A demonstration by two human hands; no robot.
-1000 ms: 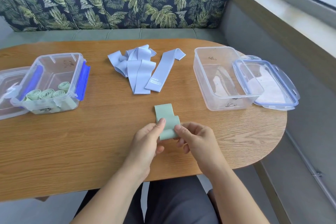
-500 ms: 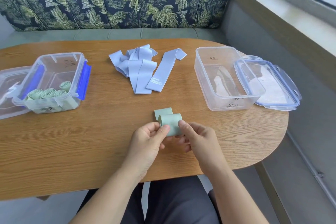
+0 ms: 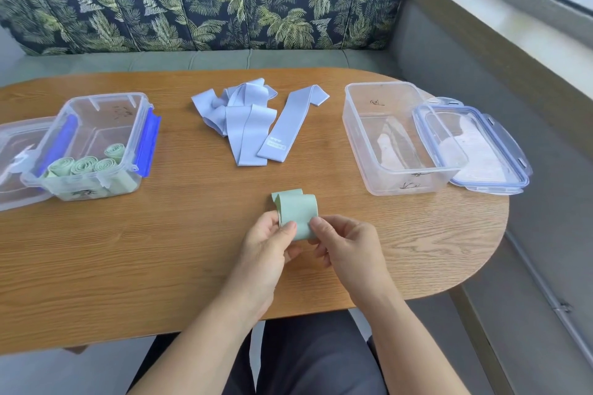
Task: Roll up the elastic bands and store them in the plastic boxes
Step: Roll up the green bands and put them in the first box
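Pale green elastic band (image 3: 296, 213), mostly rolled, held just above the wooden oval desk (image 3: 160, 250) near its front edge; short loose tail poking out at the far side. Left hand (image 3: 268, 244) pinching the roll's left end, thumb on top; right hand (image 3: 345, 242) pinching the right end likewise. Gripped at both ends, probably to keep the coil from springing open while the tail gets wound in.

Left of that, well apart: clear plastic box with blue clips (image 3: 96, 144), several rolled green bands (image 3: 85, 165) standing on end along its near wall — packed upright, likely to save room. Clear lid (image 3: 19, 157) lying beside it at the desk's left edge.

Beyond the hands: heap of flat lilac elastic bands (image 3: 244, 119), unrolled, waiting.

Right: second clear plastic box (image 3: 393, 138), empty, presumably meant for the lilac set. Blue-rimmed lid (image 3: 471, 147) propped against its right side.

Judged stage: green batch nearly finished; roll bound for the left box.
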